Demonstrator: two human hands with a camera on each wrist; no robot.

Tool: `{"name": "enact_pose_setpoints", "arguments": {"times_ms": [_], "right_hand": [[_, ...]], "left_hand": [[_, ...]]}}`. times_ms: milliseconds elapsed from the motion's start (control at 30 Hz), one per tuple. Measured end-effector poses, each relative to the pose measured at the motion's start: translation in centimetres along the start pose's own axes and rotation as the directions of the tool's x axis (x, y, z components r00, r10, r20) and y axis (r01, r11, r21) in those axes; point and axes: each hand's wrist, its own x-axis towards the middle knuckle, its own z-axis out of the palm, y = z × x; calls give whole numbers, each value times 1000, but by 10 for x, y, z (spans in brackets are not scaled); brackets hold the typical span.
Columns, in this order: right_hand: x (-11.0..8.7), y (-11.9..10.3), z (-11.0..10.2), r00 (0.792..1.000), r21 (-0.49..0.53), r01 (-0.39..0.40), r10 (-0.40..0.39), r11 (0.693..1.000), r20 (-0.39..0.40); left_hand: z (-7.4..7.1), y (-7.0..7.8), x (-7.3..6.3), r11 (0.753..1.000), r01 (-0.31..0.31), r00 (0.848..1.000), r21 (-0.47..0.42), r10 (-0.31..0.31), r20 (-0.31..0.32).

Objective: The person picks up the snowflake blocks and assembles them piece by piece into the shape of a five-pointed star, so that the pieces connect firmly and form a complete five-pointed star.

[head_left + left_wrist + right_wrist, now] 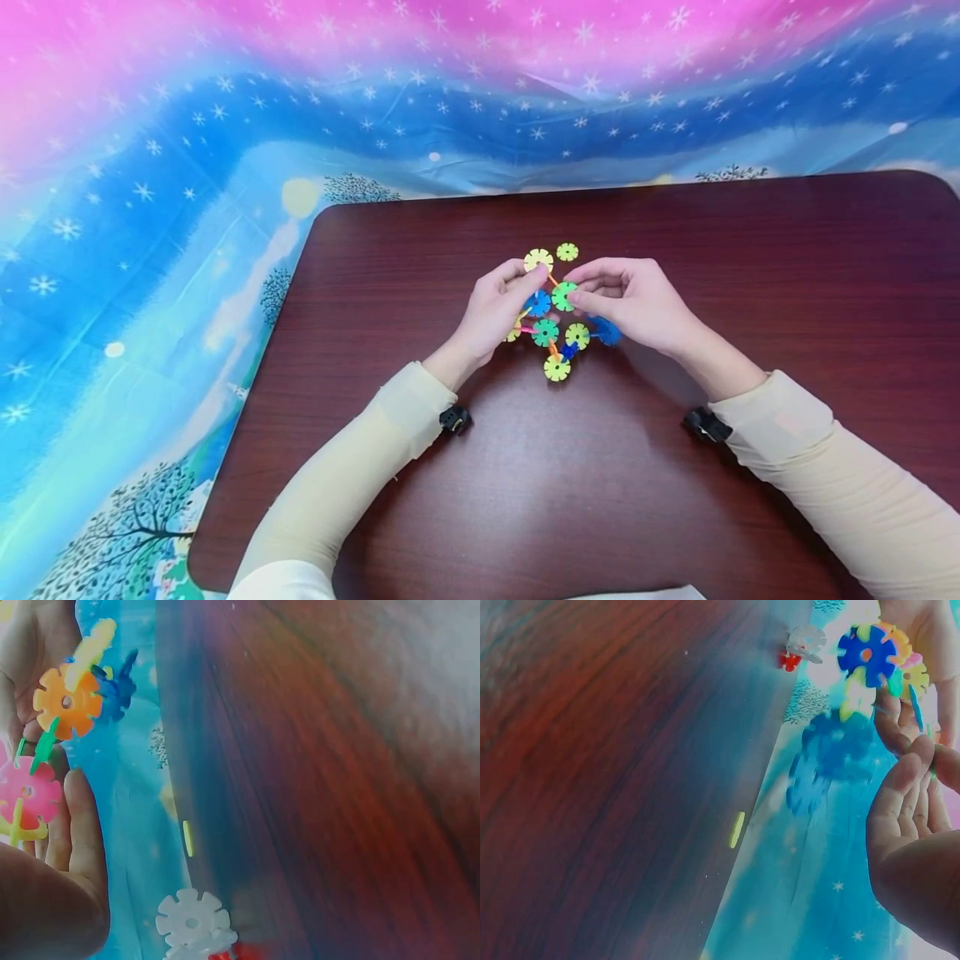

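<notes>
Several notched plastic discs are slotted together into a colourful linked chain (545, 333), which hangs between both hands above the table. My left hand (491, 308) holds its left side, thumb beside a pale yellow disc (538, 260). On the other side my right hand (641, 302) pinches a green disc (565, 297) between thumb and fingers. Dark blue discs (606, 332) hang below the right hand. In the left wrist view an orange disc (67, 702) and a pink disc (28, 792) show near the fingers. Parts of the chain are hidden behind the hands.
A loose yellow-green disc (567, 252) lies beyond the hands on the dark wooden table (420, 242). The wrist views show a white disc (192, 919) with a red piece (789, 661) near it. A snowflake-patterned cloth (450, 92) hangs behind the table.
</notes>
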Motion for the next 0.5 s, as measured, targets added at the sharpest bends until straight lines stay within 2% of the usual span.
{"name": "enact_pose_setpoints", "arguments": {"times_ms": [100, 367, 500], "right_hand": [[0, -2, 1, 1000, 15, -13, 13, 1000, 0], [-1, -7, 1, 999, -91, -36, 34, 995, -19], [-1, -10, 2, 998, -93, -55, 55, 994, -6]], "left_hand": [[1, 0, -1, 1000, -2, 1000, -7, 2, -9], [1, 0, -4, 998, 37, 999, -53, -36, 21], [3, -2, -5, 999, 16, 1000, -38, -17, -7]]}}
